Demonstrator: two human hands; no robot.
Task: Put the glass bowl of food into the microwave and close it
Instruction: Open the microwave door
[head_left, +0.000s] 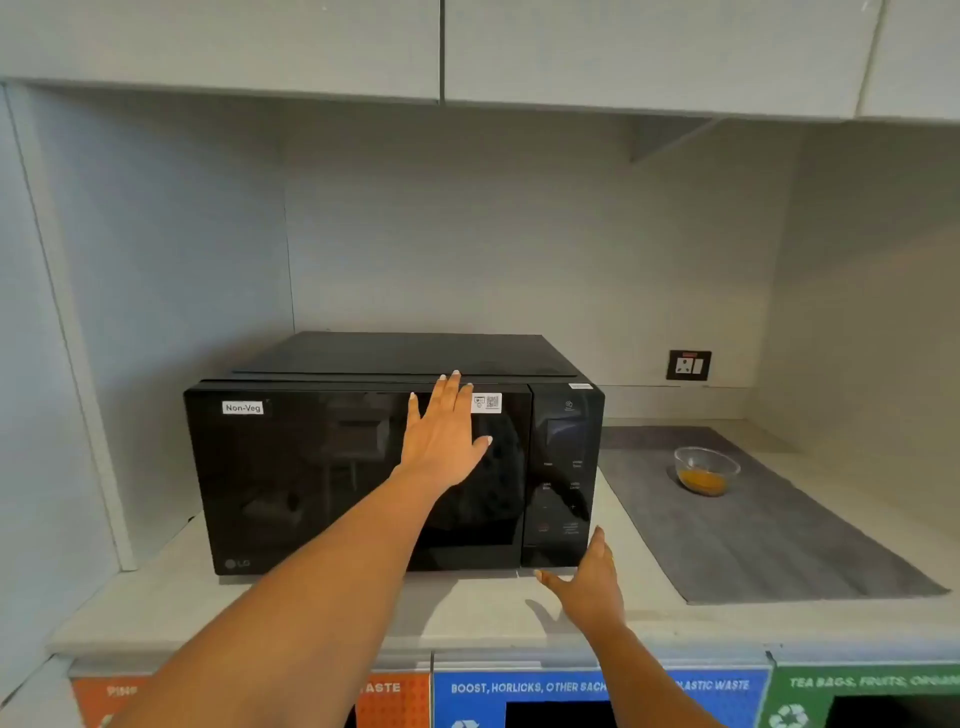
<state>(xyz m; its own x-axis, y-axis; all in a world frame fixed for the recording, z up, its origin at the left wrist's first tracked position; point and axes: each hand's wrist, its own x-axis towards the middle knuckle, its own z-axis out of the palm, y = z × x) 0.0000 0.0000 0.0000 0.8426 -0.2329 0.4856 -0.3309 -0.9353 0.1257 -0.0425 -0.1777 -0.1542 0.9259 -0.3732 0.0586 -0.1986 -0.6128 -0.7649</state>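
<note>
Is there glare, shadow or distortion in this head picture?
Head view: the microwave door is glossy and mirrors the room; the right hand casts a soft shadow on the counter; the wide lens bends the cabinets at the edges; the control panel text is too faint to read.

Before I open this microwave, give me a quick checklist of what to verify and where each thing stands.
1. Microwave door shut and ready to open: ok, it sits flush with the front.
2. Left hand placed on the door: ok, it lies flat and open on the upper right of the glass.
3. Right hand free to help: ok, it is empty and open near the bottom of the control panel.
4. Glass bowl of food within sight: ok, it stands upright on the grey mat to the right of the microwave.
5. Microwave cavity clear: cannot tell, the dark door hides it.
</note>
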